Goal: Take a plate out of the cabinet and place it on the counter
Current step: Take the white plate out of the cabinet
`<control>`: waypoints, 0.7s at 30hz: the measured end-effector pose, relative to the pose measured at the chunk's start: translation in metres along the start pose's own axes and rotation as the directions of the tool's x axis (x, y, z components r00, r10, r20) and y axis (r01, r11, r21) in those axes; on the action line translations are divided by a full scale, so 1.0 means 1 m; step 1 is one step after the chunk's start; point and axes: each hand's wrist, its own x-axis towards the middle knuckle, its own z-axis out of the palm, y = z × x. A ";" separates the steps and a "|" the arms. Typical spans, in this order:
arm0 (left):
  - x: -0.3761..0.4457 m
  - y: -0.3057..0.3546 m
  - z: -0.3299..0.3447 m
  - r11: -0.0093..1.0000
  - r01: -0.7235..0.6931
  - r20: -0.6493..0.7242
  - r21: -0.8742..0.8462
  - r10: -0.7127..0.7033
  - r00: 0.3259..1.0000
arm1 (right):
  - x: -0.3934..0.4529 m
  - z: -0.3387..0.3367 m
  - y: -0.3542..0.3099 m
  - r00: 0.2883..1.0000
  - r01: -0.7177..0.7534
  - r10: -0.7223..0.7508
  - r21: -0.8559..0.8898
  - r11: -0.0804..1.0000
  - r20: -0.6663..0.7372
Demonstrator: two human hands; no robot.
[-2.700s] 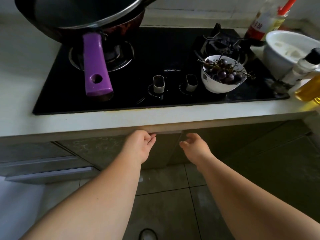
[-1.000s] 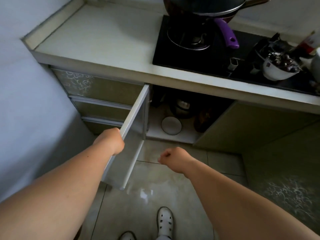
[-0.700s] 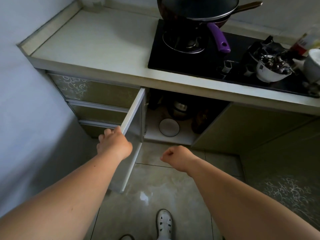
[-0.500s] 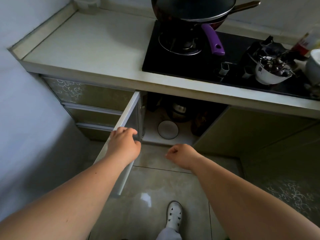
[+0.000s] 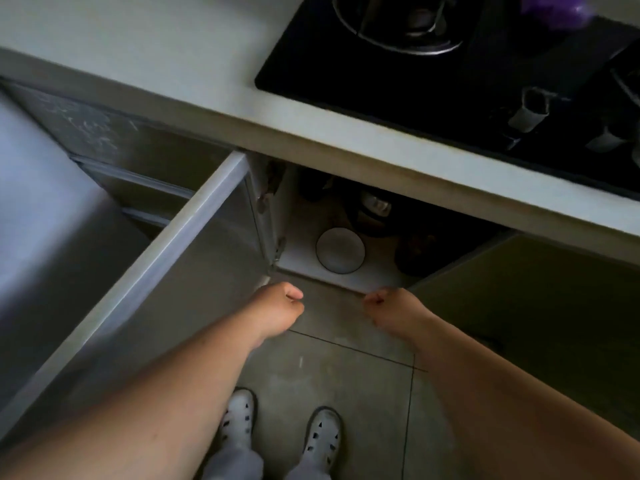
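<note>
A round white plate (image 5: 340, 250) lies flat on the floor of the open cabinet (image 5: 377, 268) under the counter (image 5: 145, 46). My left hand (image 5: 278, 306) hovers just in front of the cabinet's lower edge, fingers curled shut, holding nothing. My right hand (image 5: 393, 311) hangs level with it to the right, also curled into a loose fist and empty. Both hands are below and short of the plate, not touching it.
The left cabinet door (image 5: 166, 271) stands swung wide open toward me; the right door (image 5: 540, 292) is open too. Dark pots (image 5: 374, 209) sit behind the plate. A black hob (image 5: 433, 84) fills the counter's right side. My feet (image 5: 280, 427) stand on the tiled floor.
My left hand has let go of the left door and moved right, in front of the cabinet opening. My head has come lower and closer. My right hand stays curled.
</note>
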 end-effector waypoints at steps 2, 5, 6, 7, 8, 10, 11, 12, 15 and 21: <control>0.026 -0.010 0.011 1.000 0.028 0.016 -0.011 -0.027 0.999 | 0.027 0.008 0.011 0.999 -0.028 0.031 0.087 0.996 -0.030; 0.071 -0.030 0.024 0.999 0.039 -0.007 -0.021 -0.039 0.999 | 0.076 0.027 0.024 0.997 -0.041 0.048 0.121 0.992 -0.055; 0.086 -0.037 0.029 0.999 0.043 -0.013 -0.015 -0.043 0.999 | 0.092 0.035 0.028 0.997 -0.052 0.059 0.131 0.990 -0.055; 0.104 -0.046 0.035 0.999 0.044 -0.016 -0.010 -0.044 0.999 | 0.112 0.045 0.034 0.996 -0.060 0.069 0.153 0.986 -0.058; 0.118 -0.054 0.040 0.999 0.051 -0.013 -0.007 -0.051 0.999 | 0.127 0.054 0.040 0.995 -0.066 0.079 0.182 0.981 -0.067; 0.147 -0.070 0.052 0.998 0.067 0.008 -0.003 -0.067 0.998 | 0.159 0.071 0.052 0.990 -0.073 0.100 0.246 0.966 -0.098; 0.161 -0.077 0.057 0.997 0.075 0.016 -0.001 -0.075 0.997 | 0.175 0.079 0.059 0.986 -0.084 0.121 0.291 0.953 -0.111; 0.177 -0.085 0.062 0.997 0.080 0.016 -0.003 -0.080 0.997 | 0.193 0.088 0.066 0.983 -0.095 0.143 0.346 0.933 -0.115; 0.232 -0.107 0.079 0.997 0.070 -0.003 -0.015 -0.070 0.998 | 0.255 0.117 0.092 0.971 -0.128 0.215 0.536 0.834 -0.103; 0.316 -0.139 0.101 0.994 0.013 -0.051 -0.105 -0.018 0.999 | 0.357 0.157 0.131 0.940 -0.140 0.312 0.674 0.726 -0.140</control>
